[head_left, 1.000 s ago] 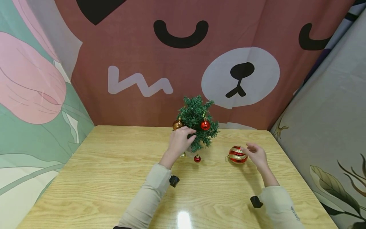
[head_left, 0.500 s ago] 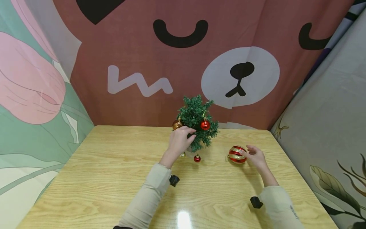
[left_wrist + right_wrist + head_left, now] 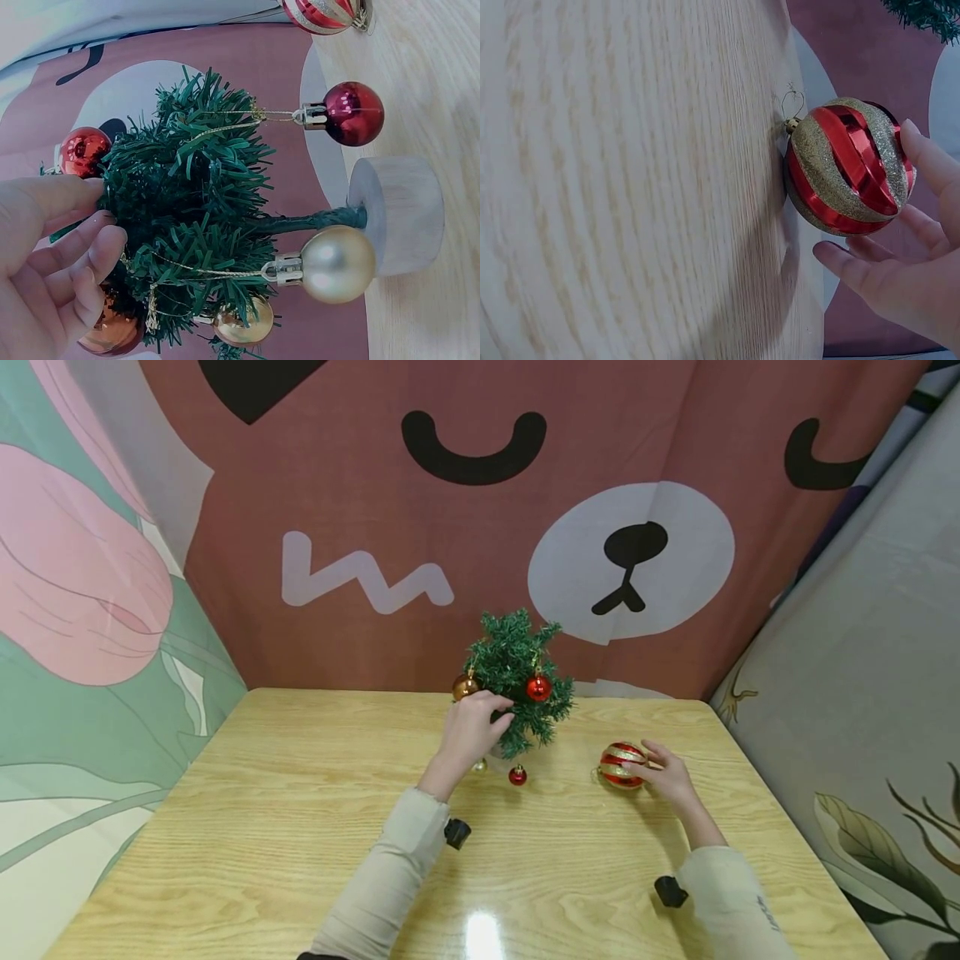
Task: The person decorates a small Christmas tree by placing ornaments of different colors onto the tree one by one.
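My left hand [image 3: 468,727] is at the small green artificial Christmas tree [image 3: 517,652], its curled fingers pinching a branch in the left wrist view. Red, copper and gold balls hang there, among them a dark red ball [image 3: 354,114] and a pearly gold ball [image 3: 337,265] on cords. To the right, a large red ball ornament with gold glitter stripes [image 3: 847,169] lies on the table, its cap and wire loop facing left. Around its right side spread the fingers of my right hand [image 3: 671,777]; one fingertip seems to touch it, and the thumb looks apart from it.
The tree stands on a pale round wooden base [image 3: 401,217] near the back of the wooden table [image 3: 300,827]. Behind rises a brown cloth [image 3: 337,468] with a cartoon face. Patterned cloths [image 3: 862,693] hang at both sides.
My right hand has moved slightly left, and its thumb now reaches further across the front of the striped ball. The left hand and the tree stay where they were.
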`<state>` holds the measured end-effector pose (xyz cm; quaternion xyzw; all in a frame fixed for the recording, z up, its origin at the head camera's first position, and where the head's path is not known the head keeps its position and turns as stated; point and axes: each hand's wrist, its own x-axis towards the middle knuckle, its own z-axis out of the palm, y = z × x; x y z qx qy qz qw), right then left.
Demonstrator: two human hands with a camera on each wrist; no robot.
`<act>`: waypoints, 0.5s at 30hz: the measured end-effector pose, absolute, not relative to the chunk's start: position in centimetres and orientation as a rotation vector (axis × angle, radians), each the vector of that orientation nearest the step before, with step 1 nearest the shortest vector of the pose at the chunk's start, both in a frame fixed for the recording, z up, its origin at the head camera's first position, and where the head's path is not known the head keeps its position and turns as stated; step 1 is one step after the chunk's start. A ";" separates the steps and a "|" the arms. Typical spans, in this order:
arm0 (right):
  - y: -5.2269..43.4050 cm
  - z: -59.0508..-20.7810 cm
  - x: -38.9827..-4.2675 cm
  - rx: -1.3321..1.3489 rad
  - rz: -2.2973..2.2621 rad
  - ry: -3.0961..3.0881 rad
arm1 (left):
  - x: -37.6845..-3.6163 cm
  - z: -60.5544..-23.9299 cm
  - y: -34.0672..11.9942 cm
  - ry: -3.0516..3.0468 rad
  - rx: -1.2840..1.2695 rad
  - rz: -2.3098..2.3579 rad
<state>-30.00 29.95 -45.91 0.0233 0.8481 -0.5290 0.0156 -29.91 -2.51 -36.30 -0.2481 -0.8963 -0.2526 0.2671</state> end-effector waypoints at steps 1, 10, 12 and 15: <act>29.9 -45.9 -30.0 0.064 -1.644 2.644 | -29.9 -36.3 -2.5 -2.421 -0.670 -0.680; 29.7 -46.1 -30.0 0.051 -1.643 2.674 | -30.0 -36.3 -2.4 -2.419 -0.671 -0.684; 29.7 -46.2 -29.9 0.055 -1.646 2.680 | -30.0 -36.3 -2.5 -2.417 -0.672 -0.686; 29.7 -46.2 -29.9 0.053 -1.665 2.670 | -29.9 -36.2 -2.5 -2.409 -0.672 -0.686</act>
